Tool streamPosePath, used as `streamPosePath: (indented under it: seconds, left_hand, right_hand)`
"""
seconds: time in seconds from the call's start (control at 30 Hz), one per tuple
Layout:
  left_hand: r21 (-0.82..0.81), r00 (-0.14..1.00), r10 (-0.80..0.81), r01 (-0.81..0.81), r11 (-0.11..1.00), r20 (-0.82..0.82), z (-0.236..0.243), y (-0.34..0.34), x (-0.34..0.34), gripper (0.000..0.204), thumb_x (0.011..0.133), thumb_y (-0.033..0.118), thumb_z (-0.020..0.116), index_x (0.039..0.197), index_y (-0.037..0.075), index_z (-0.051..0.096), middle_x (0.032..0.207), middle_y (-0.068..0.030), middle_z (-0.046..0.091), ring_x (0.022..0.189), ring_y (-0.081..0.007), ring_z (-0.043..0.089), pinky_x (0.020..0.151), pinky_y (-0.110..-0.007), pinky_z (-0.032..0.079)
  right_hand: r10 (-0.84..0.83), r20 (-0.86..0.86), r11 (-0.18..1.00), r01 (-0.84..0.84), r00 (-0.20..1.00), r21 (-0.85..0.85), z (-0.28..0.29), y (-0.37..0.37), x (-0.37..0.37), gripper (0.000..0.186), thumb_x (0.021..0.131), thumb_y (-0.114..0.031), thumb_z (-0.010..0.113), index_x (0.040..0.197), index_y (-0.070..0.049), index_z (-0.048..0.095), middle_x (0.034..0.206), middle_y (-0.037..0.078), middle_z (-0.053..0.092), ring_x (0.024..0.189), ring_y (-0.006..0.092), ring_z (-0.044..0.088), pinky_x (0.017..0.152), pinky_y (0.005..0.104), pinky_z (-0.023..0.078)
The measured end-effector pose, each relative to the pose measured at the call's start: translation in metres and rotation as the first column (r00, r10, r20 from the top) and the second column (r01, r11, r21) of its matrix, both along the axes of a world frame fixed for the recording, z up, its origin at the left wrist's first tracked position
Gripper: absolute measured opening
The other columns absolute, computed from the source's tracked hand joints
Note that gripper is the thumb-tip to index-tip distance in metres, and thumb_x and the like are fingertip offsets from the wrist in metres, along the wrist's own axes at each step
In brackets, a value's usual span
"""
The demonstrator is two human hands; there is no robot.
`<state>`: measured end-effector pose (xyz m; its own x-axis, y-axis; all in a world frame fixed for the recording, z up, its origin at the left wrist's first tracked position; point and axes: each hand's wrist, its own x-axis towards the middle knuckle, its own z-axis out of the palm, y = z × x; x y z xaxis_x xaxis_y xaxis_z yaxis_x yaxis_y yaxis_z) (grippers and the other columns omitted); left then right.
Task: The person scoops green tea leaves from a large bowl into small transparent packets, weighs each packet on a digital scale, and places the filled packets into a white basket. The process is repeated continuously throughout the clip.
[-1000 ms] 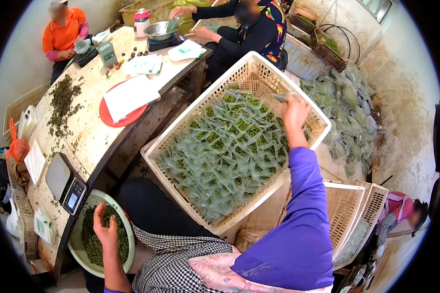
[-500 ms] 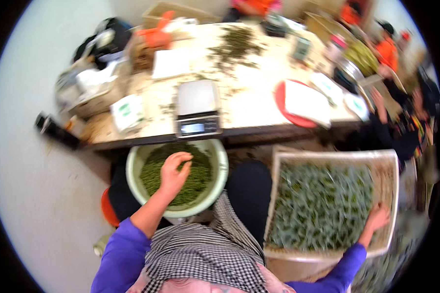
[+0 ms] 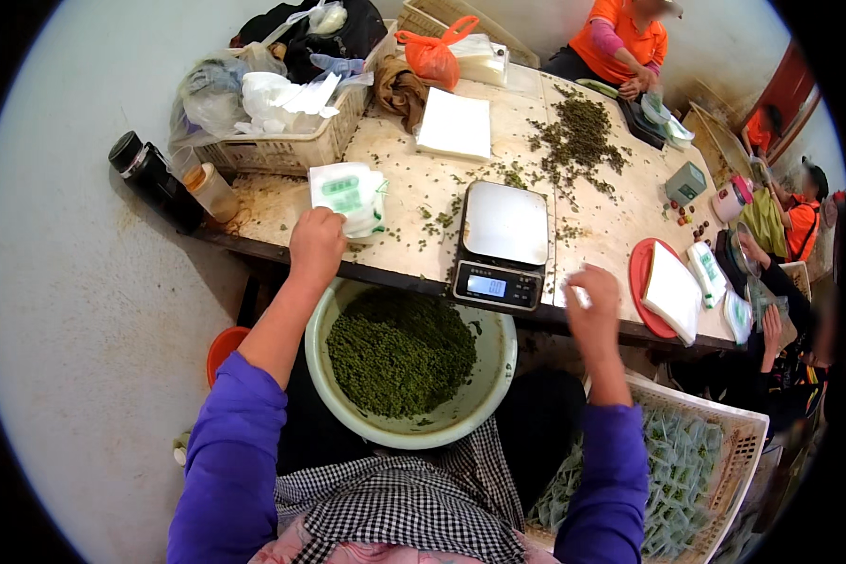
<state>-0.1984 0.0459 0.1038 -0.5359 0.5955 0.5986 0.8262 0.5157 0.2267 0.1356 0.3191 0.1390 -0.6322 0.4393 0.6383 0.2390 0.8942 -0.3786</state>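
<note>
My left hand is at the table's front edge, its fingers closed on the near corner of a stack of small clear plastic bags with green print. My right hand is raised by the table edge, right of a digital scale with a bare pan. Its fingers curl together; a small white patch shows between them, and I cannot tell what it is. Between my knees stands a pale green basin of small green beads or buds. To my right, a cream crate holds many filled clear bags.
On the table lie loose green bits, a dark scattered pile, a white stack and a red tray. A black flask and a full crate stand left. Co-workers sit beyond and at the right.
My left hand has moved from above the basin to the bag stack. My right hand has left the crate for the table edge. The view has swung left.
</note>
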Motion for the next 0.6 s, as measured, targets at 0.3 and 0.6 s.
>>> streamPosePath:
  seconds: [0.3, 0.6]
  left_hand:
    - [0.196, 0.85, -0.076, -0.033, 0.98, 0.522, 0.004, 0.005, -0.011, 0.014, 0.075, 0.003, 0.078, 0.079, 0.001, 0.065, 0.073, -0.0089, 0.062, 0.063, -0.0176, 0.059, 0.059, -0.033, 0.048]
    - [0.504, 0.746, -0.27, -0.1, 0.858, 0.608, -0.003, 0.009, 0.001, 0.016, 0.079, 0.0, 0.075, 0.081, 0.001, 0.06, 0.077, -0.0009, 0.059, 0.066, -0.0087, 0.052, 0.061, -0.025, 0.045]
  right_hand:
    - [0.178, 0.055, 0.981, -0.182, 0.983, 0.069, -0.017, -0.111, -0.2, 0.051, 0.067, -0.038, 0.084, 0.105, -0.009, 0.068, 0.126, 0.012, 0.054, 0.134, 0.0342, 0.037, 0.11, 0.0603, 0.02]
    - [0.02, -0.128, 0.997, -0.029, 0.992, -0.07, -0.024, -0.143, -0.262, 0.037, 0.073, -0.022, 0.077, 0.104, -0.007, 0.065, 0.119, 0.009, 0.059, 0.123, 0.0308, 0.046, 0.105, 0.0515, 0.027]
